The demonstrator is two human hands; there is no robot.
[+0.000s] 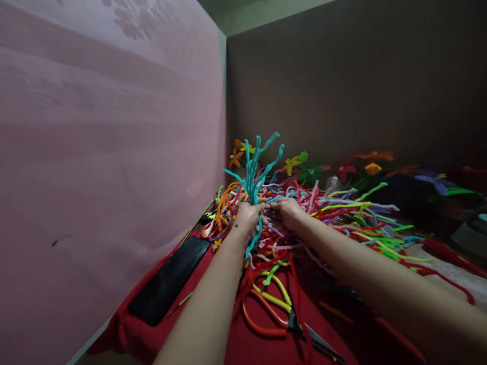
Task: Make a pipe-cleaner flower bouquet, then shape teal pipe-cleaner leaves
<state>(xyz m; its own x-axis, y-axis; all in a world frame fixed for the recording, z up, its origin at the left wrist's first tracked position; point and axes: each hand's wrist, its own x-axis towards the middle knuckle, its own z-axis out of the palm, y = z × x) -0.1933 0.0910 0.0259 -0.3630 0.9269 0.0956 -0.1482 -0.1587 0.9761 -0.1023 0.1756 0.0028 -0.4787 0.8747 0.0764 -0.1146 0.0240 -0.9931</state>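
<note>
A bunch of turquoise pipe cleaners point(251, 177) stands up out of my left hand point(248, 217), which is closed around it. Their tips fan out above the fist, and one end hangs below it. Just to the right, my right hand point(286, 209) has its fingers pinched together at a turquoise pipe cleaner point(272, 201) beside the left fingers. Beneath and around both hands spreads a tangled heap of pipe cleaners point(353, 218) in many colours.
Pliers point(266, 324) with red and yellow handles lie on the red cloth point(213, 304) between my forearms. A black phone point(169, 281) rests at the left, by the pink wall point(114, 177). Pipe-cleaner flowers point(312, 170) stand behind the heap, before a dark panel point(342, 91).
</note>
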